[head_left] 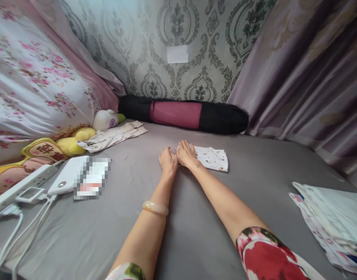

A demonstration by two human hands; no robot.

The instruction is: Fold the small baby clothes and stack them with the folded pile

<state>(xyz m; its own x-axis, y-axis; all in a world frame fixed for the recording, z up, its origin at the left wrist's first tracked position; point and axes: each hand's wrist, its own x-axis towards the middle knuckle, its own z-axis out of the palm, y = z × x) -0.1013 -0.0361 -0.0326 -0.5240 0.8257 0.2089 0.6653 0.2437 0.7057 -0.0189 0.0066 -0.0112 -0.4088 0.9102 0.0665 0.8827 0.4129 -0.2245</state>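
A white cloth with small prints [213, 158], folded into a flat rectangle, lies on the grey bed sheet [196, 217]. My right hand [186, 154] rests flat over its left part, fingers stretched out. Just beside it, at the cloth's left edge, is my left hand [167, 160] with its fingers curled in. Whether those fingers pinch the cloth's edge is hidden. A pale bangle [155, 208] circles my left forearm.
A black and pink long bag [175, 114] lies along the wall. Leftward are a crumpled light garment [114, 137], plush toys [74, 142], a white power bank [69, 175], a pixelated item [92, 179] and a power strip [35, 181] with cables. Folded clothes [336, 214] are stacked right.
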